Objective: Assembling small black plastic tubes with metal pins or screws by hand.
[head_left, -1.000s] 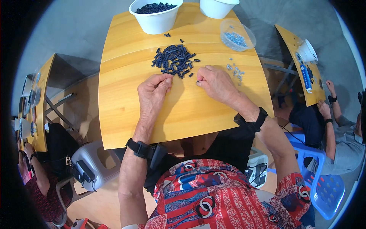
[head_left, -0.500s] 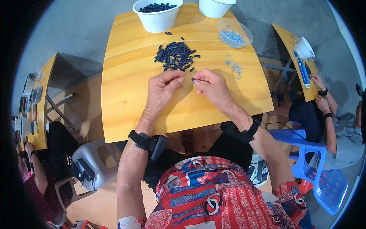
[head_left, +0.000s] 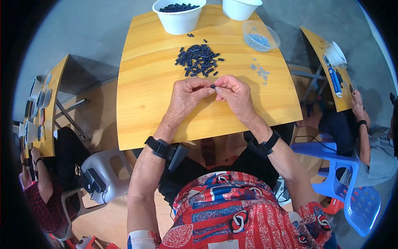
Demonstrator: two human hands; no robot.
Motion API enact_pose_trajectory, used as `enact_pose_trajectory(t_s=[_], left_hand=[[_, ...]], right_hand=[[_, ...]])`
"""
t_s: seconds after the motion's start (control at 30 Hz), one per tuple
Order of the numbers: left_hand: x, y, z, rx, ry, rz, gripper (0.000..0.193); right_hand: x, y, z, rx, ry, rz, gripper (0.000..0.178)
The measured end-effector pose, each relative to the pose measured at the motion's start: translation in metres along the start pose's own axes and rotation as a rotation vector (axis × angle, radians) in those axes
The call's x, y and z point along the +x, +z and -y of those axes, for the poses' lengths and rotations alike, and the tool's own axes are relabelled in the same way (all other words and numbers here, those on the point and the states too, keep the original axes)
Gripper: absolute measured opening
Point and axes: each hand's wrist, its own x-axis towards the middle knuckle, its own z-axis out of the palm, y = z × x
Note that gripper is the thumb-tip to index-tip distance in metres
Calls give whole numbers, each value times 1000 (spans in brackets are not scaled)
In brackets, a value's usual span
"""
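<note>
Just in front of the pile, the fingertips of my left hand (head_left: 187,94) and my right hand (head_left: 236,96) meet at a small black cylindrical piece (head_left: 213,86). Both hands are closed in a pinch on it, and the fingers cover most of its shape. Beyond them lies a heap of similar black pieces (head_left: 196,60) on the wooden table (head_left: 153,103). Small silvery metal parts (head_left: 262,74), perhaps screws, are scattered to the right of the heap.
A white tub (head_left: 179,23) full of black pieces stands at the far edge, with another white tub (head_left: 241,11) beside it. A clear round bowl (head_left: 261,41) holds more silvery parts. Other people sit at tables left and right; a blue stool (head_left: 331,162) is at right.
My left hand has come in toward my right, and its fingertips now reach the black piece that the right was holding alone. The whole view has shifted slightly.
</note>
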Motion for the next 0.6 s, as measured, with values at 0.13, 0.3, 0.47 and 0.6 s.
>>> enact_pose_trajectory(t_s=[0.13,0.3,0.47,0.6], left_hand=[[0,-2,-1,81,89,-23,14],[1,-3,-6,163,124,29,16],[3,-1,-7,168,220,-8,13],[2,-1,-2,154,162,22,13]], right_hand=[[1,3,0,6,-1,-8,13],[1,5,0,-34,10,-30,16],[2,6,-2,-53,-14,-34,17],[0,4,0,-68,-30,-40,17]])
